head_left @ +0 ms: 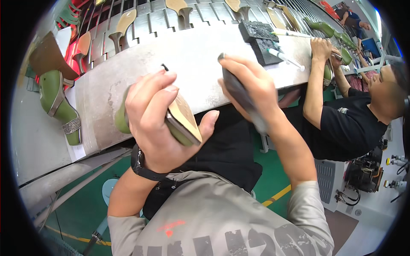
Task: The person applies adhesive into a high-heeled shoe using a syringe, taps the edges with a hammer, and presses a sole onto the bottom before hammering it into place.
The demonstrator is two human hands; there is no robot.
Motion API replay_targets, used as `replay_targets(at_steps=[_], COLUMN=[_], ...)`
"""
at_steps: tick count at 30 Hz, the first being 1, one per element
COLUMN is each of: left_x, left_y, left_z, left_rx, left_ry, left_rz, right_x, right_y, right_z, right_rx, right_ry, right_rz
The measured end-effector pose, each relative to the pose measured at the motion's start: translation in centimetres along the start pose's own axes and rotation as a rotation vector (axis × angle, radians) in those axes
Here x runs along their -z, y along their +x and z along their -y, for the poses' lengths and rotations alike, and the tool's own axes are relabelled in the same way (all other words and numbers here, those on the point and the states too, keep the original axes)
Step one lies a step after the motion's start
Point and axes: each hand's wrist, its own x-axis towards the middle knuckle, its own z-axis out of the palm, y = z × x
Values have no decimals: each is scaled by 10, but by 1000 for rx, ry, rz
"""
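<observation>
My left hand (151, 115), with a black watch at the wrist, is wrapped round a green shoe last (179, 133). The last is tilted, with its beige underside and a shiny metallic edge turned up; much of it is hidden by my fingers. In my right hand (260, 85) is a dark elongated tool (239, 89), smeared by motion and held above the worktable apart from the last. Its exact kind cannot be made out. On the left of the table lies another green shoe last (53, 96) with metallic straps and a glittery band.
Black blocks (262, 45) with syringes (284, 57) sit on the worktable (188, 49). Beyond runs a slatted conveyor (156, 19) carrying several heeled soles (124, 25). At right a co-worker (346, 115) handles a green shoe. Red-lit equipment (79, 57) stands at far left.
</observation>
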Motion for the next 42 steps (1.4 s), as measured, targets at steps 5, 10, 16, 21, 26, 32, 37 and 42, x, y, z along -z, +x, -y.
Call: replay_targets(at_steps=[5, 10, 16, 21, 26, 32, 37, 42], left_x=[-1, -4, -2, -4, -5, -7, -7, -9], left_y=[-17, -9, -6, -19, -22, -25, -25, -29], left_z=[-1, 2, -4, -5, -3, -3, -1, 4], left_rx=[54, 45, 69, 74, 58, 43, 31, -15], left_ry=[219, 209, 154, 179, 179, 184, 191, 218], left_rz=[206, 266, 311, 282, 270, 266, 267, 259], right_x=[-24, 15, 62, 62, 83, 74, 71, 69], right_y=[-35, -54, -27, -54, -68, -58, -50, -50], right_z=[-27, -64, -70, 55, 115, 115, 115, 113], right_rx=[-391, -1005, -938, -621, -500, -428, -439, -467], right_ry=[53, 1072, 1135, 1105, 1096, 1239, 1241, 1209], right_rz=[-28, -615, -257, -137, -42, -73, -45, -19])
